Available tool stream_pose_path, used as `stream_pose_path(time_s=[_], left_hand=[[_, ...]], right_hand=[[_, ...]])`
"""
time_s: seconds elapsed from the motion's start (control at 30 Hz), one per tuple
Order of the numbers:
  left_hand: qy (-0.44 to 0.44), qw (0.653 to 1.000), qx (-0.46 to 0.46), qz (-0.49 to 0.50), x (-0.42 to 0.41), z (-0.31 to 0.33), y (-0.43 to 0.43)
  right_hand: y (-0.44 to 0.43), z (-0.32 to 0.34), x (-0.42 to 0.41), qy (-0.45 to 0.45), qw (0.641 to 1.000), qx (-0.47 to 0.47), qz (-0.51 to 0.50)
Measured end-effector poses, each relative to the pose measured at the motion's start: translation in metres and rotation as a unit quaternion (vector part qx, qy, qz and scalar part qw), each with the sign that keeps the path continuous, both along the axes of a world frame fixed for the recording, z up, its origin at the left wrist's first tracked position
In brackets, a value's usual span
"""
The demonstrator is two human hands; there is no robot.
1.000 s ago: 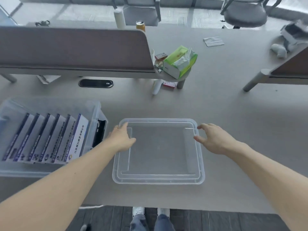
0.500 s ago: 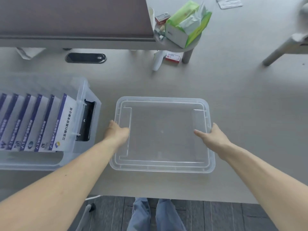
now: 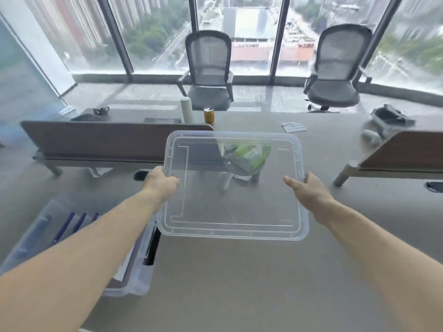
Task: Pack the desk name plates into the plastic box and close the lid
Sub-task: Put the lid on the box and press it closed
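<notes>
The clear plastic lid [image 3: 235, 204] is off the desk, held up in front of me with its near edge lower. My left hand [image 3: 160, 184] grips its left edge and my right hand [image 3: 309, 190] grips its right edge. The clear plastic box [image 3: 134, 279] stands on the desk at lower left, partly hidden behind my left forearm. Several desk name plates [image 3: 72, 222] with blue stripes stand in a row inside it, blurred.
A brown desk divider [image 3: 96, 140] runs across the left, another divider [image 3: 402, 152] stands at right. A green tissue pack [image 3: 251, 152] shows through the lid. A can [image 3: 209, 115] and a white roll [image 3: 187, 112] stand behind. Two office chairs face the windows.
Both hands closed on the lid's side edges and lifted it off the desk. The camera tilted upward, bringing the chairs and windows into view.
</notes>
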State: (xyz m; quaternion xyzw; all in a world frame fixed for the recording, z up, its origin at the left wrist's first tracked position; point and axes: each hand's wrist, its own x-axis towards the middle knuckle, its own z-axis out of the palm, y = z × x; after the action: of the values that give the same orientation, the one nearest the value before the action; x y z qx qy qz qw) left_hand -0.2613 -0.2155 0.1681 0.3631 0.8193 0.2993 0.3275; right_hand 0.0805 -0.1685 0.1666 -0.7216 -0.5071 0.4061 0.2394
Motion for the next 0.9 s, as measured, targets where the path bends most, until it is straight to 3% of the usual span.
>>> stream_pose_path(time_s=[0.3, 0.57, 0.73, 0.9], left_hand=[[0.013, 0.985, 0.144, 0.090, -0.126, 0.101, -0.050], [-0.033, 0.971, 0.202, 0.120, -0.278, 0.110, -0.097], [-0.078, 0.972, 0.197, 0.100, -0.373, 0.098, -0.113], [-0.061, 0.979, 0.191, 0.046, -0.417, 0.084, -0.114]], right_hand=[[-0.003, 0.093, -0.126, 0.028, 0.989, 0.132, 0.062], [-0.025, 0.111, -0.265, 0.010, 0.971, 0.218, 0.100], [-0.042, 0.099, -0.350, -0.024, 0.964, 0.255, 0.071], [-0.059, 0.090, -0.382, -0.061, 0.960, 0.272, 0.022]])
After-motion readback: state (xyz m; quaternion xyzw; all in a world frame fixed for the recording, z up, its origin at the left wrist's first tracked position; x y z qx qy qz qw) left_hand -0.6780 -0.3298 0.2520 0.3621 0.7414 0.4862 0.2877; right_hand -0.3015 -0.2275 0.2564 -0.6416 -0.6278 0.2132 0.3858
